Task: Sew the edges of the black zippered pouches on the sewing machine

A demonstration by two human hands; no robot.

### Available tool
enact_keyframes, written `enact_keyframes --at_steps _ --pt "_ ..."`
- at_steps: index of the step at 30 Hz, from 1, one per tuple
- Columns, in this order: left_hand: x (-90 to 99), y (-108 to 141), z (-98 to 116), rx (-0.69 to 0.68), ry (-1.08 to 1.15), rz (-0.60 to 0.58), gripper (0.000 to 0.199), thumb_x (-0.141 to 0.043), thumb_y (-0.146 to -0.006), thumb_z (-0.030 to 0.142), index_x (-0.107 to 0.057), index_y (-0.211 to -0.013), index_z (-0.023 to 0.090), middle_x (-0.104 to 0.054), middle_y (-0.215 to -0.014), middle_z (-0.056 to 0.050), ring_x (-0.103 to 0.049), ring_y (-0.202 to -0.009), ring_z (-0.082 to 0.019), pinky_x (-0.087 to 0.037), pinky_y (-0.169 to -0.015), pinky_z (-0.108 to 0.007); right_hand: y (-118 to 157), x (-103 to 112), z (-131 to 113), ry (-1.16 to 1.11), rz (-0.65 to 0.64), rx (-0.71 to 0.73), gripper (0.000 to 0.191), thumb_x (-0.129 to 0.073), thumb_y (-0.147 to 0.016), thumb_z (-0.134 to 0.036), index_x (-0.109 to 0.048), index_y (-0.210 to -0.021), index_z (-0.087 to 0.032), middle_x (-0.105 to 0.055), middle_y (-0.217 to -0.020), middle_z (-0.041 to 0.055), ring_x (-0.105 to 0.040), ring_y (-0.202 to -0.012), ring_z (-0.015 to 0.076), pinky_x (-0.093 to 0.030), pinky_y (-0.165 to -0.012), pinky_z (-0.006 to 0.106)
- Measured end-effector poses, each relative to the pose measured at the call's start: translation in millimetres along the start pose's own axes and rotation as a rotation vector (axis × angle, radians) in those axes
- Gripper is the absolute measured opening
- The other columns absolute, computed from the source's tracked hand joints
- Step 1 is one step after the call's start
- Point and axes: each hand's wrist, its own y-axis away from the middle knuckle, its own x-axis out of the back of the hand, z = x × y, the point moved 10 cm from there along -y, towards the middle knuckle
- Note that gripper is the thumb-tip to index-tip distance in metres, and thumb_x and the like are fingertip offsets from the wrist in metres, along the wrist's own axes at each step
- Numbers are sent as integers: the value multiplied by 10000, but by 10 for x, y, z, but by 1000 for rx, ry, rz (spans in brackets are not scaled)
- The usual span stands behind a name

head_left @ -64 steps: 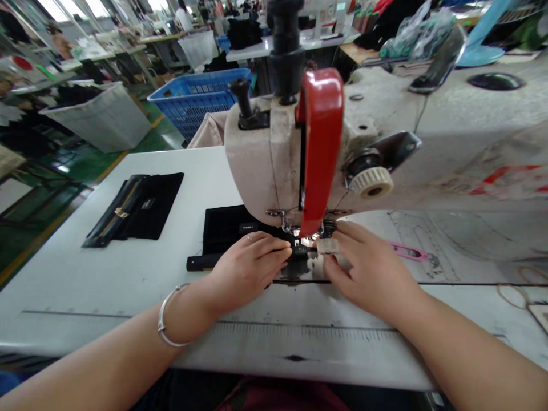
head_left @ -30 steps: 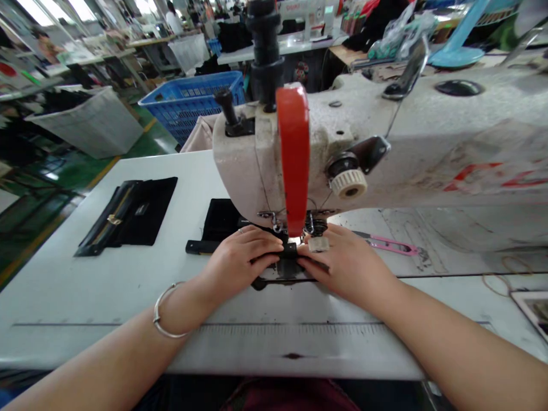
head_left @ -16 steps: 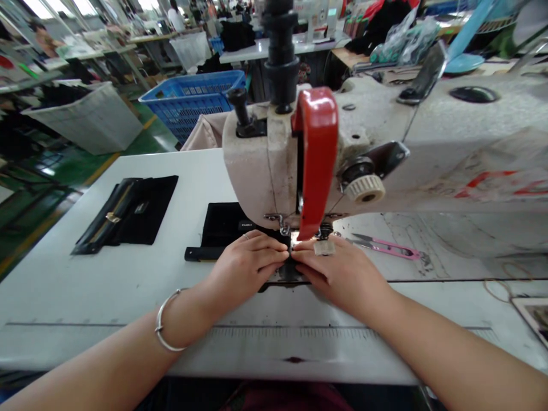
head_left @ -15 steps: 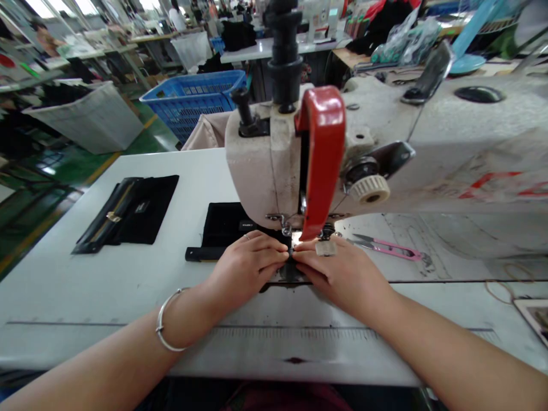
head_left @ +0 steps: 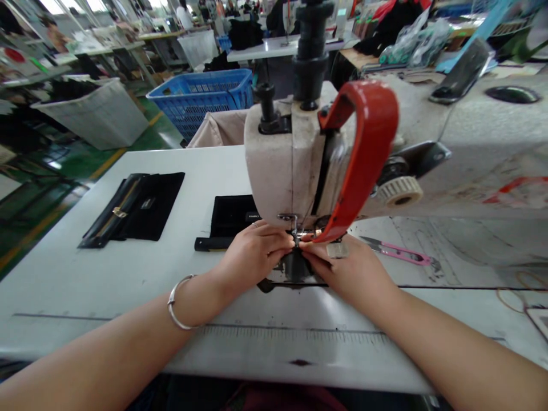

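Both hands meet at the needle of a sewing machine (head_left: 274, 165), fingertips close together under its head. My left hand (head_left: 257, 254), with a bracelet at the wrist, has its fingers pressed together on a black fabric piece (head_left: 231, 211). That piece bears a small label and has a dark strip (head_left: 209, 244) along its near side. My right hand (head_left: 349, 265) pinches at the right of the needle, partly behind the red guard (head_left: 368, 154). The cloth's edge there is mostly hidden by fingers and presser foot.
Another black piece with a gold-coloured zip (head_left: 145, 208) lies at the left of the table. Pink-handled thread snips (head_left: 405, 253) lie right of my right hand. Beyond the table stand a blue basket (head_left: 201, 94) and a pale bin (head_left: 103, 114).
The view has shifted, so the machine and table things sit further right in it, and more of the machine's front shows beside the red guard. Both hands stay close to the needle.
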Motion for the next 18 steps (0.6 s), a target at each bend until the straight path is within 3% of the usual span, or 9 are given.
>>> enact_keyframes --at_steps 18 --pt "-39 -12 -146 101 22 -10 97 -653 -857 169 -735 -854 221 -740 -904 -1 -679 -892 -186 -542 -843 -319 0 -68 50 29 -15 -37 150 -595 -881 -166 -743 -904 -162 -725 -927 104 -643 -771 249 -522 -664 361"
